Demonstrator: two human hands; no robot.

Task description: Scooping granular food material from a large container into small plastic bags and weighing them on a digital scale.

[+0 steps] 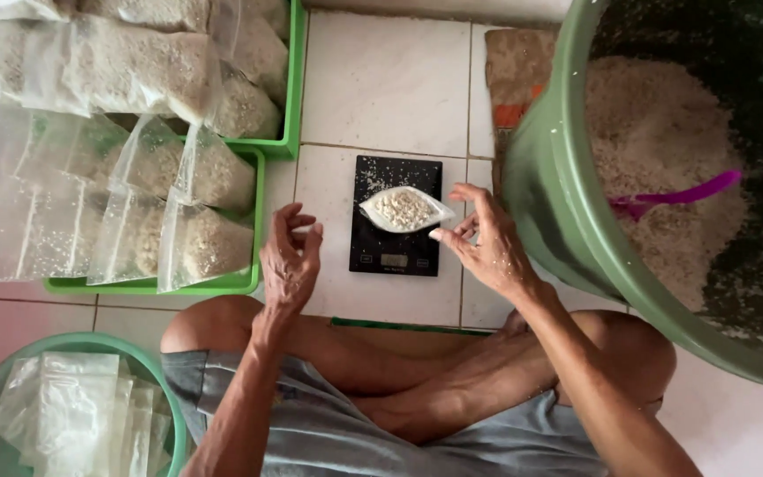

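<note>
Fingers of the right hand (486,247) spread loosely beside the small grain bag (405,209) on the black scale (395,252) — left hand (290,258) half-curled, empty, over bare tile.

L hand (290,256) loose-curled, empty; R hand (483,240) fingers spread, empty.

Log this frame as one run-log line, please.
left hand: empty, beside scale | right hand: fingertips at bag edge | small bag of grain: on black scale | green tub: grain, purple scoop

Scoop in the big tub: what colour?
Purple scoop, lying on the grain; seen in the head view.
</note>
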